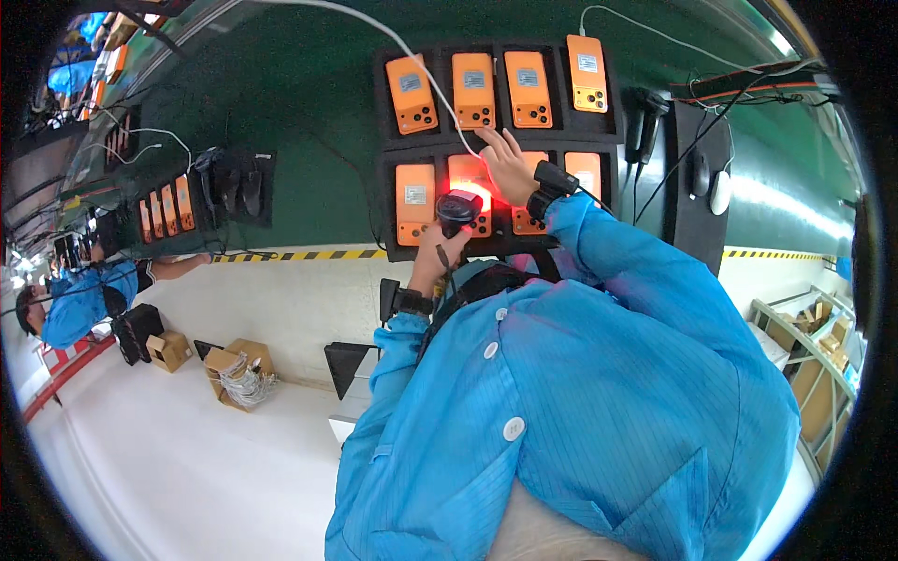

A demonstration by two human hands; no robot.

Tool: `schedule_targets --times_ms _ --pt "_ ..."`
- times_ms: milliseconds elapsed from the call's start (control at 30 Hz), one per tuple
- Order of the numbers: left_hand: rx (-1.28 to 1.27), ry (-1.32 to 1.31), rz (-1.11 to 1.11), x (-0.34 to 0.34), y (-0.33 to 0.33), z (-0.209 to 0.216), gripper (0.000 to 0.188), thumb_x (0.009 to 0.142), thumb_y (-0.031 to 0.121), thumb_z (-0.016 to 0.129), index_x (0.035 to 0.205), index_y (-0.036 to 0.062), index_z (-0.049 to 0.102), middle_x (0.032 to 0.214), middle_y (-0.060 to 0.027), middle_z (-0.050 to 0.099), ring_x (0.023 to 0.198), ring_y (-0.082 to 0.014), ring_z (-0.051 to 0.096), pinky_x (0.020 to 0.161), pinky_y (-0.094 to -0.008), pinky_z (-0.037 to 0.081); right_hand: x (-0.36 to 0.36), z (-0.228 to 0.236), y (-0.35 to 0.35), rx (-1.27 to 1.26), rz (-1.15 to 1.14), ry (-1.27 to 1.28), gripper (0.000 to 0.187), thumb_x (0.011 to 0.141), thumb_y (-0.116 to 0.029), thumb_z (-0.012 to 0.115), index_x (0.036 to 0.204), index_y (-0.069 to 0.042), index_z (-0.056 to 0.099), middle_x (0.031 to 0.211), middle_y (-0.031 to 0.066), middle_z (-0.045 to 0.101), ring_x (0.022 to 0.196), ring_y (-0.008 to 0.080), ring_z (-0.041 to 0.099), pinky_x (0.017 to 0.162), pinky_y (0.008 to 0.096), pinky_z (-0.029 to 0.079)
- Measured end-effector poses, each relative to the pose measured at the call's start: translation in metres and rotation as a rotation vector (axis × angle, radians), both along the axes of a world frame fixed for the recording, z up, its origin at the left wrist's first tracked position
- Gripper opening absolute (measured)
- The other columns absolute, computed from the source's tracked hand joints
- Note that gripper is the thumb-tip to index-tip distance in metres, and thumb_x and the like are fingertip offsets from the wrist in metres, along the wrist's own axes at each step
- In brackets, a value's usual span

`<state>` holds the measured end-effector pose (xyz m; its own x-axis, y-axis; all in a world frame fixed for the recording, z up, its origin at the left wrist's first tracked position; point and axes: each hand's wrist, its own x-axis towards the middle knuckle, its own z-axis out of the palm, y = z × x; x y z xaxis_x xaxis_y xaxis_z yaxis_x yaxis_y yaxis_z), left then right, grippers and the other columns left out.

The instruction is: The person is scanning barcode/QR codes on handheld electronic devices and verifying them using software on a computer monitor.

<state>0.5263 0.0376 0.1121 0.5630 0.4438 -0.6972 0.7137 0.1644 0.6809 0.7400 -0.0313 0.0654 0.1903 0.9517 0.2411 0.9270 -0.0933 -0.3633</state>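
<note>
Orange flat phone (460,170) lit red beneath a black handheld scanner (458,213)

The phone lies face down in the lower of two black trays (391,201), second from the left in its row of four. The left hand (440,251), coming in from 7 o'clock, is closed around the scanner, which covers part of the phone and throws a bright red glow across it. The right hand (508,173), between 1 and 2 o'clock from the scanner, is partly open with its fingers spread. A thin white cable (402,47) sweeps down from 11 o'clock to the phone's top edge, just beside that hand; I cannot tell whether the fingers grip the cable or touch the phone.

At 12 o'clock, the upper black tray (613,107) carries four more orange phones (474,89), each with a pale label. The one at 1 o'clock has a second white cable (645,33) at its top.

The trays rest on a dark green worktop (309,112). Toward 3 o'clock, a white computer mouse (719,192) sits near a black one (701,173). At 9 o'clock stands another row of orange phones (168,209), and between 8 and 9, a co-worker in a blue jacket (89,304).
</note>
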Motion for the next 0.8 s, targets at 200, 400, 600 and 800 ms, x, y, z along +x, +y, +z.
schedule_targets --times_ms 200,400,600,800 --pt "-0.036 -0.028 0.053 0.013 0.0 0.002 0.03 0.081 0.029 0.064 0.084 -0.0004 0.059 0.058 -0.0057 0.057 0.045 -0.0149 0.053 0.044 -0.0305 0.041 0.006 0.004 0.002 -0.009 -0.006 0.075 0.045 0.073 -0.026 0.073 0.097 0.001 0.046 0.135 0.0229 0.037 0.132 0.0379 0.031 0.11 0.0505 0.022" --pt "0.154 -0.364 0.004 0.018 0.018 0.017 0.036 0.086 0.016 0.061 0.116 0.0061 0.046 0.066 -0.0011 0.053 0.051 -0.0128 0.051 0.048 -0.025 0.041 -0.012 -0.049 0.01 0.057 -0.371 0.007 0.069 0.076 -0.017 0.058 0.131 0.017 0.033 0.122 0.0343 0.048 0.114 0.0442 0.049 0.103 0.0512 0.033" --pt "0.573 0.053 0.436 0.003 0.094 -0.001 0.06 0.083 0.028 0.062 0.122 -0.0094 0.036 0.087 -0.0241 0.062 0.087 -0.0363 0.061 0.078 -0.0433 0.048 -0.027 0.004 -0.004 0.054 -0.077 0.149 0.048 0.069 -0.025 0.072 0.102 0.006 0.053 0.119 0.0243 0.051 0.118 0.0389 0.046 0.102 0.0485 0.035" --pt "0.721 0.097 0.335 -0.014 0.135 -0.023 0.054 0.084 0.032 0.059 0.117 -0.0097 0.044 0.101 -0.0335 0.059 0.1 -0.0485 0.055 0.086 -0.0487 0.044 -0.039 0.013 -0.011 -0.026 0.012 0.232 0.042 0.077 -0.018 0.066 0.107 0.008 0.051 0.122 0.0274 0.049 0.116 0.0415 0.046 0.097 0.048 0.038"
